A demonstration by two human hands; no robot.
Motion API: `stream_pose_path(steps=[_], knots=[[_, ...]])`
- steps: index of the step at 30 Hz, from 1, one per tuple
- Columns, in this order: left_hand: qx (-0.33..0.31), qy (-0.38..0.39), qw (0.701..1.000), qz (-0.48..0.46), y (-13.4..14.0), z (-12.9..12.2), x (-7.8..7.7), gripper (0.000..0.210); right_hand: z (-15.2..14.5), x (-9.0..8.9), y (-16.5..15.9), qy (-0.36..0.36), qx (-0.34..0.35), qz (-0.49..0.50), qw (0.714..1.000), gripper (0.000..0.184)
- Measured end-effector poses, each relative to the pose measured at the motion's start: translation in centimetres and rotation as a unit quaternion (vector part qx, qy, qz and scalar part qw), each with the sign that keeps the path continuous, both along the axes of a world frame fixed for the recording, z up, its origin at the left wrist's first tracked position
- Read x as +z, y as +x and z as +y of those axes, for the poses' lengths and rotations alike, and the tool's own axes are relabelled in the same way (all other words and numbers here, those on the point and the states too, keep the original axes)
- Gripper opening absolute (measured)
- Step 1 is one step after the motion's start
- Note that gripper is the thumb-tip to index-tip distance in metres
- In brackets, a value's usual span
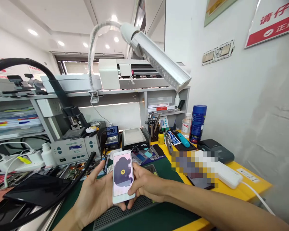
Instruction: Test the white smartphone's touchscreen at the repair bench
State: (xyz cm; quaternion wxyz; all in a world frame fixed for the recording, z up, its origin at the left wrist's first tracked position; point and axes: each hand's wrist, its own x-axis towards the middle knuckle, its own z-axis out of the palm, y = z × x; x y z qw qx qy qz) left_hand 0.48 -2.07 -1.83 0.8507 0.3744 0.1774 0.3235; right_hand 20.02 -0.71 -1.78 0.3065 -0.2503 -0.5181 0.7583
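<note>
A white smartphone [118, 192] is held upright over the workbench, its screen lit with a large dark blotch on a pale background and a small yellow icon. My left hand [93, 191] cradles it from behind and the left, thumb stretched away from the edge, fingertips partly showing below the phone. On the other side my right hand [149, 183] grips the lower right corner, its thumb on the front near the bottom of the screen. Beneath both hands lies a grey perforated mat [125, 216] on a green work mat [175, 208].
Black phone screens [38, 189] lie at left beside a thick black hose [80, 175]. Behind stand a rework station [74, 149] and a heating plate [133, 137]. A silver lamp [161, 59] hangs overhead. At right are a blue spray can [198, 123] and a white power strip [227, 173].
</note>
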Motion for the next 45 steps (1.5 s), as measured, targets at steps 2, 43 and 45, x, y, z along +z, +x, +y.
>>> stream_pose_path(steps=[2,43,45], knots=[[0.004,-0.003,1.000,0.003,0.0,0.0,0.0,0.081,0.2,-0.3,-0.2,-0.004,0.004,0.007,1.000,0.077],[0.058,0.053,0.997,0.013,2.7,2.7,-1.5,0.054,0.2,0.7,0.4,0.025,-0.073,-0.024,0.997,0.093],[0.055,0.043,0.997,0.016,2.3,2.5,-1.7,0.050,0.0,0.6,0.1,0.022,-0.062,-0.014,0.998,0.092]])
